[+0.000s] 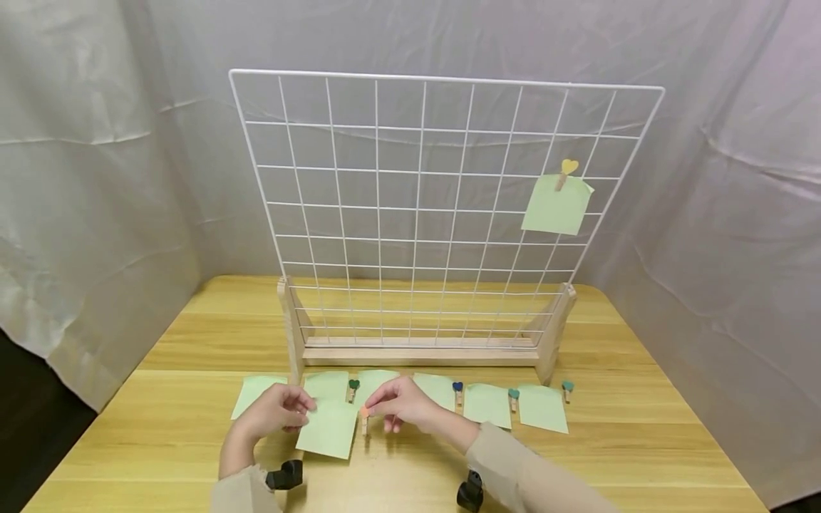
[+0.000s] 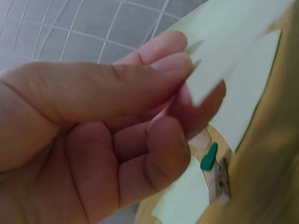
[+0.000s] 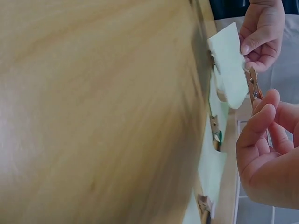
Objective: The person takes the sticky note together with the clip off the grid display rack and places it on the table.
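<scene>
Between thumb and fingers, my left hand pinches a pale green paper note by its left edge. My right hand pinches a small wooden clothespin at its orange heart end, the wooden tip pointing down in the head view. The clothespin is close beside the note's right edge; in the right wrist view the clothespin lies between the right fingertips and the note. In the left wrist view, the note spreads out from under the left thumb, its corner bent over the fingers.
Several green notes lie in a row on the wooden table, with heart clothespins among them. Behind stands a white wire grid in a wooden stand. A yellow-heart clothespin holds one note at its upper right.
</scene>
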Tool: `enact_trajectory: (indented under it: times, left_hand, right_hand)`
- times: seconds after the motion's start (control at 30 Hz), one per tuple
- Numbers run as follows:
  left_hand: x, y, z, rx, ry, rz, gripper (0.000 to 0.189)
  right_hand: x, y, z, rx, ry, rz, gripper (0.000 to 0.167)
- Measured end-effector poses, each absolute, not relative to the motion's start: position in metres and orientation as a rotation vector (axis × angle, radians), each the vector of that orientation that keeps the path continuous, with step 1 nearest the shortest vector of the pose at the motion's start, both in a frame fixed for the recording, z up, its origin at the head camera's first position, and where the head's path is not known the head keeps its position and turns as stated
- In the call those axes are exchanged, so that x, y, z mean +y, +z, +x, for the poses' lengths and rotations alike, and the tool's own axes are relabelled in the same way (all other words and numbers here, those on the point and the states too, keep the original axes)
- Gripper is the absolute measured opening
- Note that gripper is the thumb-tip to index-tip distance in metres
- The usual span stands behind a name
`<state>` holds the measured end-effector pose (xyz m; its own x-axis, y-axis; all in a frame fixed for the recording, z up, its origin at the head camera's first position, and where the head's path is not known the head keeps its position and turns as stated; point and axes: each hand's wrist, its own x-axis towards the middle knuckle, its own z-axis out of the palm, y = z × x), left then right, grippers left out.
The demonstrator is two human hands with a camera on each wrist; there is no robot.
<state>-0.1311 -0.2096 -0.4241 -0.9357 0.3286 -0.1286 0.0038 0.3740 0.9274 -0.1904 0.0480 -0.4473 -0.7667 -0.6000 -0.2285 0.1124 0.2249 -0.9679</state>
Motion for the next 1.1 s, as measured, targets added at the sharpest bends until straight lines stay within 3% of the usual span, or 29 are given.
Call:
enact_trajectory:
  times: [0.57,1.1]
  left_hand:
    - [-0.229,-0.451,-0.126,2.327,1.588,0.247,0.009]
    - [-0.22,-0.439,-0.116,2.392,1.435,0.041,0.006]
  right_hand:
    - [0.028,-0.459,-0.182,1.992,-1.479,-0.433,0.01]
    - [0.02,-0.462,-0.182,2.068,-1.393,-0.391,0.005]
